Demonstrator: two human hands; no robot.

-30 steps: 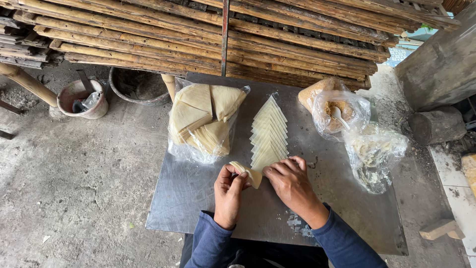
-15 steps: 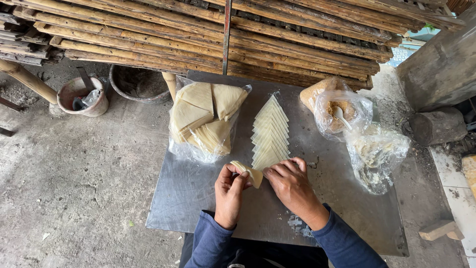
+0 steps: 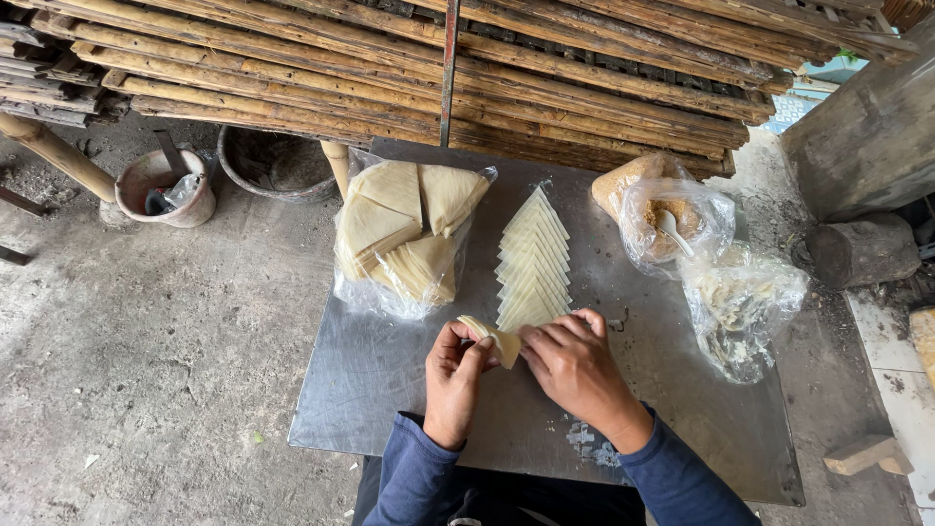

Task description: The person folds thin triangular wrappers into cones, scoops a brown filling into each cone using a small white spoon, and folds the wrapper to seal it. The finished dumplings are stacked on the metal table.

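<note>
Both hands, left hand (image 3: 455, 375) and right hand (image 3: 573, 362), pinch a pale wrapper (image 3: 490, 338), folding it; at twelve o'clock lies the row of folded wrappers (image 3: 534, 261).

Long dark-blue sleeves, bare hands

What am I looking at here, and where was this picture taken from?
There is no machine here: a camera on a person's head looks down at their own two bare hands. The left hand and right hand together hold a small pale folded wrapper above a metal table. On the table lie a neat row of overlapping triangular wrappers, a clear bag of larger pale triangles, a bag of brown filling with a white spoon, and another bag of pale crumbly stuff. Behind is a rack of bamboo poles.
</note>
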